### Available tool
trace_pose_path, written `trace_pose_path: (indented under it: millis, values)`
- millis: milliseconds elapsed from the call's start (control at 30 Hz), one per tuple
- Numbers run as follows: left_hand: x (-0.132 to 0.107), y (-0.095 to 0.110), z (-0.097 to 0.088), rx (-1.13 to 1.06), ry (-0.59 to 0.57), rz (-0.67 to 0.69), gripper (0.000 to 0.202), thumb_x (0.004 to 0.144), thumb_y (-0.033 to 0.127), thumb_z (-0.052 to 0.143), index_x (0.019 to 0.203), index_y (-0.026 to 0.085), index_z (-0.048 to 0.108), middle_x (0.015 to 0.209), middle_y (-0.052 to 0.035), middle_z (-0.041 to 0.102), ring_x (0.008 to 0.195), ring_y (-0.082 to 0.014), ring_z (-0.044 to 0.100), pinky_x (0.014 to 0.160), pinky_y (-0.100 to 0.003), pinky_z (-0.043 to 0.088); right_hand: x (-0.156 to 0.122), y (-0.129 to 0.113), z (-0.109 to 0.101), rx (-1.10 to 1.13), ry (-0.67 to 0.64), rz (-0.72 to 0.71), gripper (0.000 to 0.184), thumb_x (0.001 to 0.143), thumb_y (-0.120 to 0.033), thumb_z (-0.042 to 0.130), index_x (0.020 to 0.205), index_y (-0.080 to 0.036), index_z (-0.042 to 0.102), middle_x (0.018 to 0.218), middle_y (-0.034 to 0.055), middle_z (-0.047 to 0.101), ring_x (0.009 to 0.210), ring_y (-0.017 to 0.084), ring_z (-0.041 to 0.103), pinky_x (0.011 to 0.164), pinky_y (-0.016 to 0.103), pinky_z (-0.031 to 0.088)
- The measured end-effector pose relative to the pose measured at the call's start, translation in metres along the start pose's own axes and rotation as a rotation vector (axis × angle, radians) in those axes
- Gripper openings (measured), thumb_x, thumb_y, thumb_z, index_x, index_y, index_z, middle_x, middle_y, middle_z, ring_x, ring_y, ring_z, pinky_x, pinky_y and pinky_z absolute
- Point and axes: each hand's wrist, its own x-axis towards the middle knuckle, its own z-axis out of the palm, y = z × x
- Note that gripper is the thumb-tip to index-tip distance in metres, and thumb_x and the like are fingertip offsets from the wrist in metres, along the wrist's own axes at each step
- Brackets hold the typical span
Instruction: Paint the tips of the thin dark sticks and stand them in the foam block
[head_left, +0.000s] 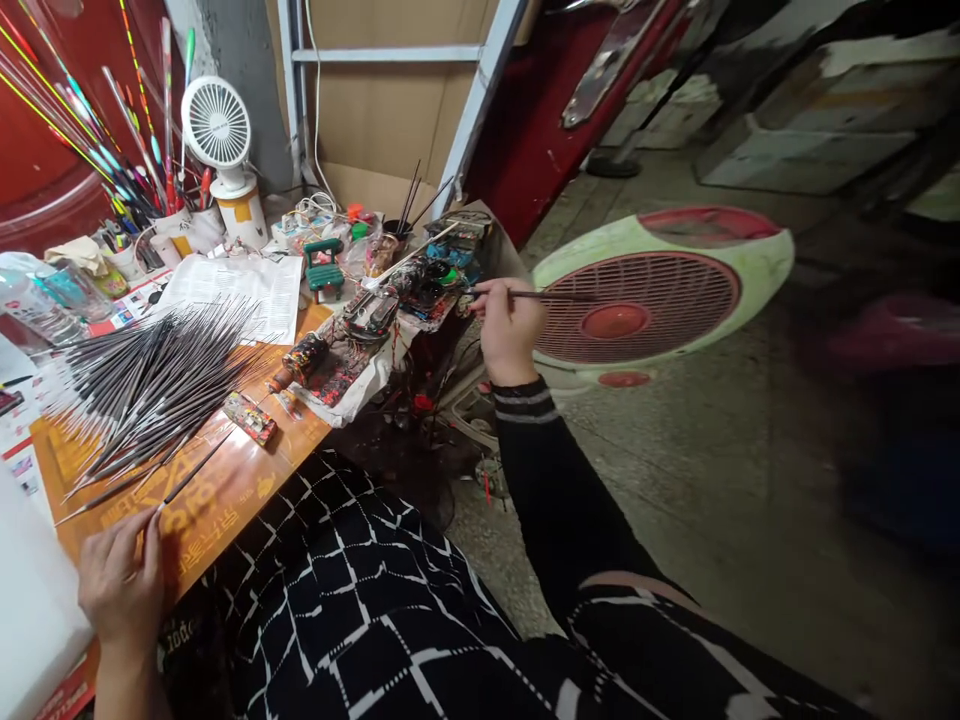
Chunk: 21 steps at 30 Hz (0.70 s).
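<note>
The left hand (124, 570), just on the near side of the pile of sticks (154, 385), is mostly closed, thumb and fingers pinching the pale end of a single dark stick (196, 470). That stick slants away along the near right edge of the pile; its far end reaches close to a paint-smeared block (250, 418), and whether they touch I cannot tell. The right hand (512, 325), well to the right of the pile, is curled closed around a thin dark rod (555, 296) held roughly level.

The pile lies on an orange tabletop (217, 530), partly over printed paper. Just behind it is a newspaper sheet (281, 290); farther back stand a small white fan (216, 120) and, left of that, cups of colourful rods (172, 222). To the pile's right are a green toy chair (322, 268) and a paint-crusted jar (306, 355). A white block (34, 590) sits on its near left side.

Beyond the table, far right of the pile, are a large green-and-red fan (757, 270) and, behind it, pale boxes (817, 150).
</note>
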Motion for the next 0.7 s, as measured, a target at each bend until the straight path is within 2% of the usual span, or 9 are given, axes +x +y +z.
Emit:
trace_pose_path:
  millis: [167, 367, 533, 700]
  values:
    - [0.0, -0.001, 0.001, 0.019, -0.001, 0.008, 0.012, 0.088, 0.017, 0.071, 0.101, 0.016, 0.071, 0.087, -0.0083, 0.074, 0.078, -0.0206, 0.063, 0.08, -0.034, 0.048, 0.023, 0.027, 0.019, -0.075, -0.123, 0.03, 0.036, 0.099, -0.043, 0.045, 0.085, -0.019, 0.067, 0.066, -0.0008, 0.065, 0.062, 0.012, 0.063, 0.066, 0.025, 0.051]
    - [0.0, -0.001, 0.0, 0.031, -0.005, 0.013, 0.014, 0.089, 0.017, 0.071, 0.103, 0.017, 0.071, 0.089, -0.0076, 0.074, 0.078, -0.02, 0.063, 0.08, -0.034, 0.049, 0.033, 0.042, 0.033, -0.153, -0.227, 0.059, 0.032, 0.095, -0.04, 0.047, 0.085, -0.019, 0.068, 0.069, 0.0023, 0.069, 0.065, 0.016, 0.067, 0.072, 0.029, 0.054]
    - [0.001, -0.001, 0.0, 0.018, 0.0, 0.019, 0.013, 0.088, 0.017, 0.071, 0.101, 0.017, 0.071, 0.088, -0.0077, 0.074, 0.076, -0.0199, 0.063, 0.079, -0.033, 0.049, 0.034, 0.045, 0.028, -0.128, -0.302, 0.068, 0.031, 0.094, -0.042, 0.049, 0.088, -0.02, 0.069, 0.075, 0.0037, 0.072, 0.07, 0.017, 0.069, 0.072, 0.029, 0.055]
    - [0.001, -0.001, 0.0, 0.012, -0.008, 0.013, 0.014, 0.088, 0.017, 0.071, 0.102, 0.018, 0.071, 0.088, -0.0076, 0.074, 0.077, -0.0202, 0.063, 0.08, -0.033, 0.048, 0.033, 0.042, 0.015, -0.037, -0.27, 0.112, 0.029, 0.094, -0.042, 0.053, 0.089, -0.019, 0.069, 0.072, 0.0018, 0.07, 0.063, 0.014, 0.065, 0.066, 0.027, 0.055]
